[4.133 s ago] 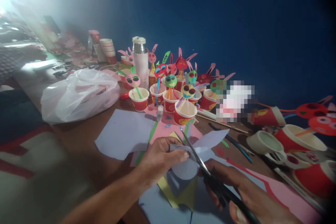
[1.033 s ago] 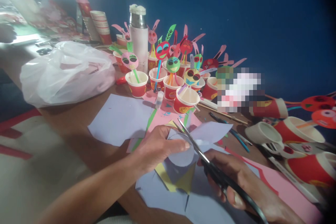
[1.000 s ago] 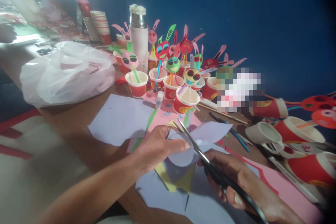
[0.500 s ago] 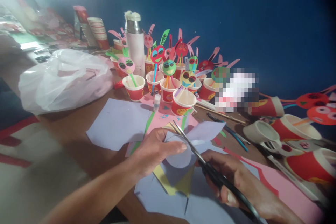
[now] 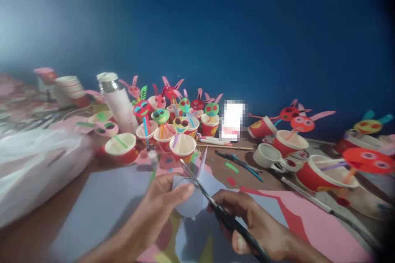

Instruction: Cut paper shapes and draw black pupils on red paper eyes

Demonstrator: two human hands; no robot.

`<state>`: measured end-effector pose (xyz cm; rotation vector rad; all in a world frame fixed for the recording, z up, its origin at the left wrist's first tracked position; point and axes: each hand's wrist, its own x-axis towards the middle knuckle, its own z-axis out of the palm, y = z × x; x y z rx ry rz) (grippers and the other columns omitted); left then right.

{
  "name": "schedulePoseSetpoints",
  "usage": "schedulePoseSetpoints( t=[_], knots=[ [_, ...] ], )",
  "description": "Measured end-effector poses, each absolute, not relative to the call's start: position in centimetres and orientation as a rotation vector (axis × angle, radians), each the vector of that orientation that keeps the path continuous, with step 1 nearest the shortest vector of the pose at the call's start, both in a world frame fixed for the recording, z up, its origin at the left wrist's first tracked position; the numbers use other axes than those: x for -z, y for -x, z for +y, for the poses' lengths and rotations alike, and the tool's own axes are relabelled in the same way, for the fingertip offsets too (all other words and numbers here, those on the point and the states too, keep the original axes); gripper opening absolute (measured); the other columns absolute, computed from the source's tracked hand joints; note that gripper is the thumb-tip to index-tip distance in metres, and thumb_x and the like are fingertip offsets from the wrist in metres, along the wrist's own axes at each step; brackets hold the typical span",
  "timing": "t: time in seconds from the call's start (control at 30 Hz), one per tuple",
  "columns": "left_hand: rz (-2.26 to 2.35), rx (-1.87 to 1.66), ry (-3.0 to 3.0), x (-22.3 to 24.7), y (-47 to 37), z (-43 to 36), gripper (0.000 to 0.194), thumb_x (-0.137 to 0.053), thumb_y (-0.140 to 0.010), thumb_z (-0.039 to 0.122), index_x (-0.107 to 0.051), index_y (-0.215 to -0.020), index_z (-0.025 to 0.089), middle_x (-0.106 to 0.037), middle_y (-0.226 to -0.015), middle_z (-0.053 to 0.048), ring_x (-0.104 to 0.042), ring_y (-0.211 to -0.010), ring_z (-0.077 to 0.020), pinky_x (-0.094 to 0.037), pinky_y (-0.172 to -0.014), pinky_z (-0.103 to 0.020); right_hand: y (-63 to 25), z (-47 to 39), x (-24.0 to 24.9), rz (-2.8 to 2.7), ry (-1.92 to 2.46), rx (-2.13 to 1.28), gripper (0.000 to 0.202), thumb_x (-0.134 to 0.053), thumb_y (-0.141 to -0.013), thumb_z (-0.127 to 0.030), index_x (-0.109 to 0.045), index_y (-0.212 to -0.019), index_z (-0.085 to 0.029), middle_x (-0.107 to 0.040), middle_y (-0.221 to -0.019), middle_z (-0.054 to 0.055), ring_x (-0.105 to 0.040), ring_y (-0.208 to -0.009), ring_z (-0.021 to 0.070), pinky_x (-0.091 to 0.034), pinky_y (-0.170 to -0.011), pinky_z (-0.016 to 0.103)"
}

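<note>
Between its thumb and fingers, my left hand [image 5: 171,193] pinches a pale lilac paper piece [image 5: 193,205] with a rounded lower edge. My right hand [image 5: 247,222] grips black-handled scissors [image 5: 226,215]. Their metal blades cross the upper part of the paper, just beyond my left thumb, pointing up and left. A narrow flap of the paper stands up behind the blades. Under my hands lie lilac sheets [image 5: 106,191] and yellow scraps; pink paper [image 5: 327,222] with a red edge spreads to the right.
Red-and-white paper cups [image 5: 182,148] holding colourful paper faces on sticks stand behind my hands and at right. A white plastic bag [image 5: 46,164] and a flask [image 5: 117,100] are at left. A white mug [image 5: 267,156], pens and a blurred-out bright rectangle [image 5: 233,119] lie beyond.
The view has swung right and up, bringing more cups at right into sight. The lilac flap behind the blades now appears narrower and more upright. Both hands keep their holds.
</note>
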<state>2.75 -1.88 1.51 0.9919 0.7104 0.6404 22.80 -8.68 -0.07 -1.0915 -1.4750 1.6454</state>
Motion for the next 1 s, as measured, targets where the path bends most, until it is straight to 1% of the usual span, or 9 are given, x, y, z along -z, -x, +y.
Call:
schedulePoseSetpoints(
  t=[0.07, 0.13, 0.23, 0.4, 0.53, 0.6, 0.73, 0.87, 1.0],
  knots=[
    [0.702, -0.604, -1.039, -2.5, -3.8, -0.5, 0.027, -0.068, -0.076, 0.036, -0.063, -0.066, 0.012, -0.060, -0.059, -0.002, -0.050, -0.052, -0.0082, -0.039, -0.051, -0.018, -23.2, -8.3, 0.4, -1.390, 1.067, -1.615, 0.071, -0.072, -0.056, -0.068, -0.056, -0.099, -0.013, -0.051, -0.066, -0.002, -0.039, -0.057, 0.0086, -0.029, -0.052, 0.021],
    [0.684, -0.596, -1.058, -3.2, -5.0, 0.7, 0.027, -0.070, -0.073, 0.036, -0.062, -0.062, 0.013, -0.057, -0.054, 0.000, -0.046, -0.047, -0.0067, -0.036, -0.046, -0.016, -23.4, -8.0, 0.8, -1.313, 1.036, -1.566, 0.070, -0.073, -0.055, -0.067, -0.055, -0.098, -0.014, -0.051, -0.066, -0.003, -0.038, -0.055, 0.0077, -0.029, -0.050, 0.020],
    [0.699, -0.586, -1.079, -3.3, -6.2, 1.9, 0.026, -0.072, -0.068, 0.035, -0.060, -0.061, 0.013, -0.054, -0.051, 0.001, -0.043, -0.044, -0.0064, -0.033, -0.042, -0.016, -23.5, -7.9, 1.5, -1.228, 1.034, -1.511, 0.069, -0.074, -0.054, -0.066, -0.053, -0.098, -0.016, -0.051, -0.066, -0.003, -0.038, -0.054, 0.0070, -0.029, -0.049, 0.019],
    [0.763, -0.568, -1.100, -2.4, -6.2, 2.7, 0.027, -0.072, -0.068, 0.034, -0.058, -0.061, 0.013, -0.052, -0.052, 0.002, -0.044, -0.046, -0.0071, -0.034, -0.045, -0.018, -22.7, -8.1, 2.0, -1.173, 1.024, -1.508, 0.067, -0.074, -0.057, -0.065, -0.052, -0.097, -0.016, -0.049, -0.068, -0.003, -0.038, -0.054, 0.0068, -0.031, -0.050, 0.019],
    [0.697, -0.544, -1.082, -2.4, -6.0, 2.5, 0.024, -0.069, -0.071, 0.033, -0.061, -0.063, 0.012, -0.056, -0.055, 0.000, -0.047, -0.048, -0.0080, -0.036, -0.047, -0.018, -21.8, -8.5, 1.7, -1.172, 1.044, -1.446, 0.068, -0.068, -0.061, -0.069, -0.051, -0.098, -0.015, -0.049, -0.065, -0.003, -0.036, -0.051, 0.0059, -0.028, -0.047, 0.018],
    [0.663, -0.534, -1.078, -2.7, -6.0, 2.4, 0.023, -0.069, -0.071, 0.032, -0.061, -0.063, 0.013, -0.056, -0.053, 0.001, -0.048, -0.048, -0.0078, -0.037, -0.047, -0.018, -21.3, -8.7, 1.6, -1.158, 1.053, -1.406, 0.067, -0.066, -0.062, -0.070, -0.052, -0.096, -0.014, -0.048, -0.063, -0.002, -0.035, -0.051, 0.0060, -0.027, -0.046, 0.018],
    [0.655, -0.539, -1.085, -3.1, -6.1, 2.2, 0.026, -0.069, -0.069, 0.032, -0.055, -0.056, 0.014, -0.050, -0.048, 0.003, -0.044, -0.045, -0.0065, -0.035, -0.046, -0.017, -20.2, -9.1, 2.0, -1.124, 1.029, -1.356, 0.067, -0.065, -0.063, -0.071, -0.053, -0.096, -0.014, -0.047, -0.060, -0.003, -0.035, -0.049, 0.0062, -0.027, -0.045, 0.018],
    [0.734, -0.548, -1.129, -3.4, -6.1, 1.9, 0.021, -0.068, -0.065, 0.031, -0.057, -0.061, 0.013, -0.052, -0.052, 0.002, -0.044, -0.046, -0.0068, -0.035, -0.046, -0.017, -19.8, -9.4, 2.9, -1.126, 0.997, -1.333, 0.065, -0.063, -0.065, -0.070, -0.051, -0.096, -0.015, -0.047, -0.059, -0.004, -0.038, -0.047, 0.0062, -0.028, -0.045, 0.019],
    [0.742, -0.521, -1.180, -3.8, -6.1, 1.7, 0.019, -0.064, -0.065, 0.030, -0.057, -0.061, 0.013, -0.053, -0.052, 0.001, -0.045, -0.046, -0.0075, -0.035, -0.045, -0.018, -20.0, -9.5, 2.9, -1.184, 1.023, -1.327, 0.067, -0.059, -0.064, -0.075, -0.049, -0.096, -0.017, -0.045, -0.059, -0.004, -0.037, -0.048, 0.0065, -0.027, -0.045, 0.019]
  ],
)
